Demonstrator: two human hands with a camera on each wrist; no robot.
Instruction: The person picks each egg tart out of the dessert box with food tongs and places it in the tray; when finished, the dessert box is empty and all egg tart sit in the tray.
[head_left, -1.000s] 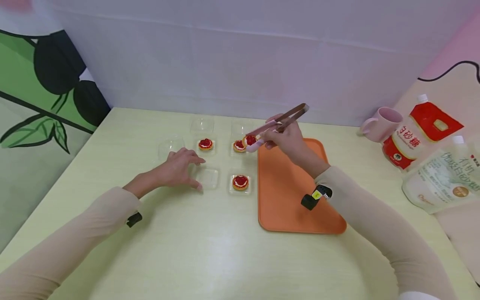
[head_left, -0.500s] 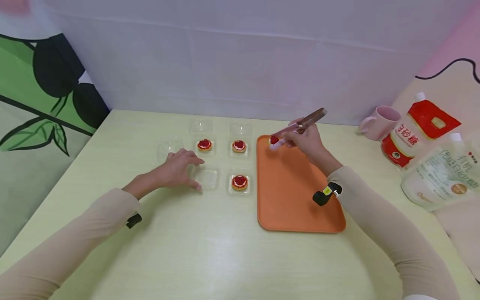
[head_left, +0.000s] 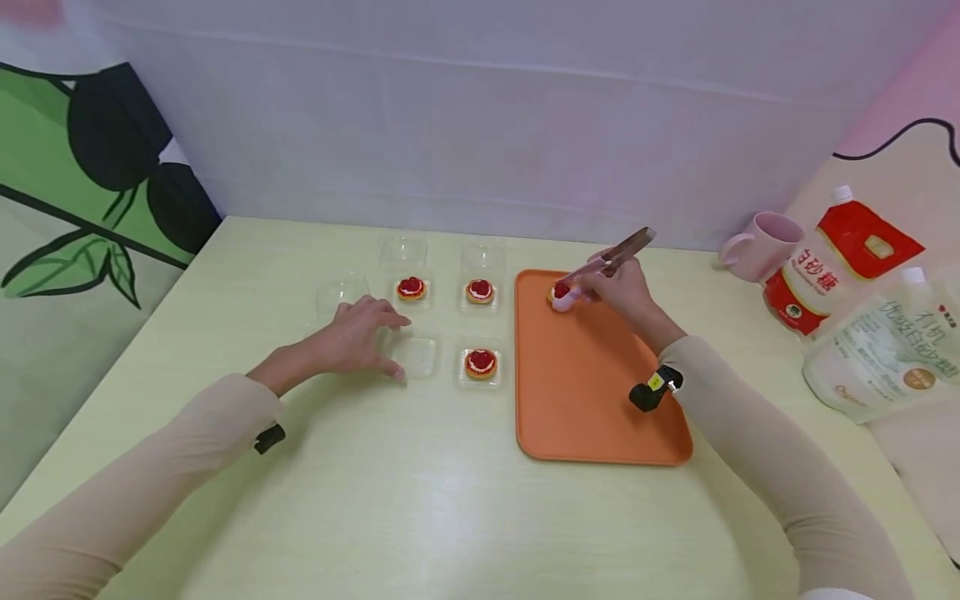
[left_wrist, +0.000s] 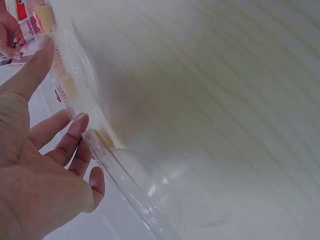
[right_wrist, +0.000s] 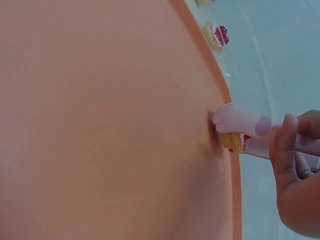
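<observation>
My right hand grips a pair of tongs with pale pink paw-shaped tips. Between those tips sits a small berry-topped tart, low over the far left corner of the orange tray. A clear plastic box with no tart in it stands on the table, its lid folded back. My left hand holds this box by its sides, thumb at the near edge and fingers at the far edge. Three more tarts, one of them the near tart, sit in open clear boxes beside it.
A pink mug, a red-and-white sugar bag and a pale pouch stand at the right. A pale cloth wall rises behind the table.
My right hand has carried the tongs and tart rightward from above the back right box to the tray, then slightly lower. The left hand has stayed at its box.
</observation>
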